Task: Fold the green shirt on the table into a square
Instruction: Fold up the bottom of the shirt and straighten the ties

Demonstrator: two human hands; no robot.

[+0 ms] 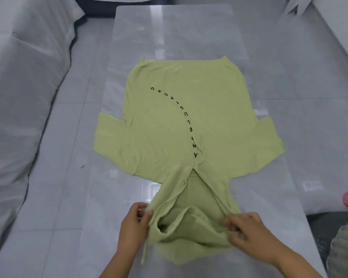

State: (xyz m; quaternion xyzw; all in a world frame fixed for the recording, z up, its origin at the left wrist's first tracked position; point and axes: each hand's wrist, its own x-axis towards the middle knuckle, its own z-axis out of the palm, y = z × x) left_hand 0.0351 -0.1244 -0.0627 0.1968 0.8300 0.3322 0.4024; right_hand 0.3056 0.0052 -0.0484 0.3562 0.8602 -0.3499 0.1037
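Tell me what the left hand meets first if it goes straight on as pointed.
The hood of the green shirt: the left hand pinches its left edge, so it would likely push straight into that fabric.

The shirt [179, 121] lies flat on the table [169, 27], along its length, hem at the far end and hood [191, 223] at the near end. Its 2 sleeves spread to either side, the left sleeve [111, 137] and right sleeve [269, 141] both on the tabletop. The hood sits between the 2 hands: the left hand [136, 223] holds its left edge, the right hand [249, 233] its right edge. A cord [144, 251] hangs from the hood beside the left wrist. Left of the table, across a strip of floor [68, 157], runs a draped couch [18, 97]. Right of the table, near its front corner, a bundle [344, 247] lies on the floor.
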